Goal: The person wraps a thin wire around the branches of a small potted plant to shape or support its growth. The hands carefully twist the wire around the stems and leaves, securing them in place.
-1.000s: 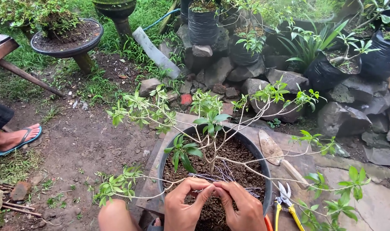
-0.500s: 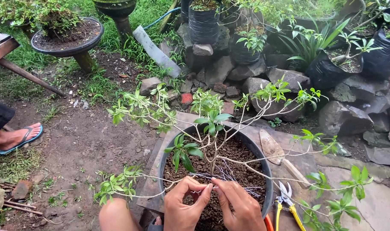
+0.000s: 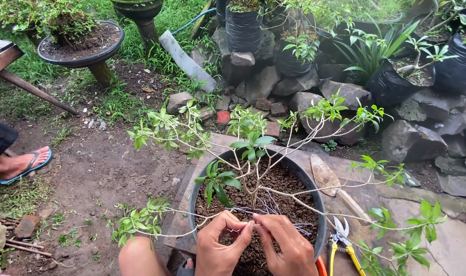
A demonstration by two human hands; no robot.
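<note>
A round black pot full of dark soil stands on a flat stone slab before me. A small tree with thin pale branches and green leaf tufts grows from its middle. My left hand and my right hand meet over the near part of the soil, fingertips pinched together on a thin wire near the trunk's base. More thin wire strands lie across the soil by the trunk.
A trowel lies on the slab right of the pot, and yellow-handled cutters beside it. Rocks and black potted plants line the back. Another person's foot in a blue sandal is at left. A bowl planter stands far left.
My fingertips have drawn closer together on the wire over the soil. The pot and the tree have stayed in place.
</note>
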